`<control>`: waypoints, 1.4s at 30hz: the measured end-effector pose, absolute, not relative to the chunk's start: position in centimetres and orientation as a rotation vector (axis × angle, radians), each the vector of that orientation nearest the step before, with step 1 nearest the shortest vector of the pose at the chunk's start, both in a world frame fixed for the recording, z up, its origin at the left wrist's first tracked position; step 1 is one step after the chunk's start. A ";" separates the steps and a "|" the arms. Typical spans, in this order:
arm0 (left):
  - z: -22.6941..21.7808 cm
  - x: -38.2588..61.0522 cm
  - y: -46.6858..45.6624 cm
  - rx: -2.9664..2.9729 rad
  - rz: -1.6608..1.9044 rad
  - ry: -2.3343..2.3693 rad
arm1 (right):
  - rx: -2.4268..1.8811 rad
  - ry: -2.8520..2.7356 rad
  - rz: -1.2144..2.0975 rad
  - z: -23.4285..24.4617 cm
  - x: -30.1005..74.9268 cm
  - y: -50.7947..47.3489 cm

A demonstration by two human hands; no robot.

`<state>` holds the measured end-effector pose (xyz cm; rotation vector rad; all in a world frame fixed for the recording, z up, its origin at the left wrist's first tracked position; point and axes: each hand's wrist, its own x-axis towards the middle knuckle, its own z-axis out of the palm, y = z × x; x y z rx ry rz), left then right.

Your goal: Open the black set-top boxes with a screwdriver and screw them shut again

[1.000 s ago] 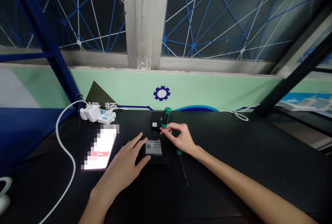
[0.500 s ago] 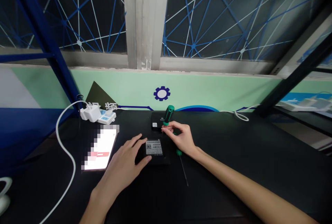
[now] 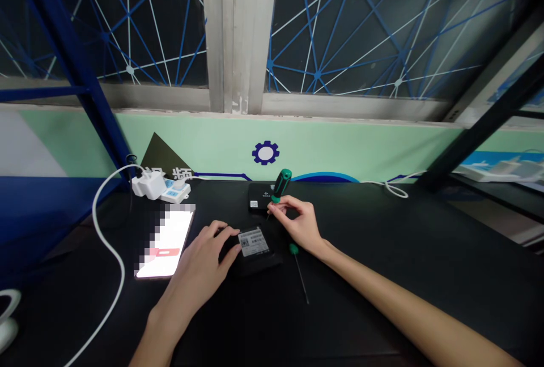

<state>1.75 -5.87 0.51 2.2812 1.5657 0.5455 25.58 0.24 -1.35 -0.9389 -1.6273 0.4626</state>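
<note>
Since the earlier frames the green-handled screwdriver [image 3: 280, 184] has leaned more to the right, and the small black device [image 3: 254, 247] has turned a little. The device lies mid-table on the black table [image 3: 382, 276]. The left hand [image 3: 199, 268], half curled, grips its left edge with fingers and thumb. The right hand [image 3: 300, 224] pinches the screwdriver low on the handle, fingers closed. In my judgement the tool should stand straighter and the device lie flat, so the tip does not slip. A second screwdriver [image 3: 300, 273] lies just to the right.

Screwdriver [image 3: 280, 184] handle: green and black. Box [image 3: 254, 242]: black with a white printed label; bench [image 3: 403, 231] also black. Charger [image 3: 147, 184] white; wall [image 3: 204, 146] mint green with a blue gear mark.
</note>
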 end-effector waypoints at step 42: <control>0.1 2.8 -6.0 2.231 0.467 1.853 | -0.952 -1.659 0.498 -1.0 25.2 -0.1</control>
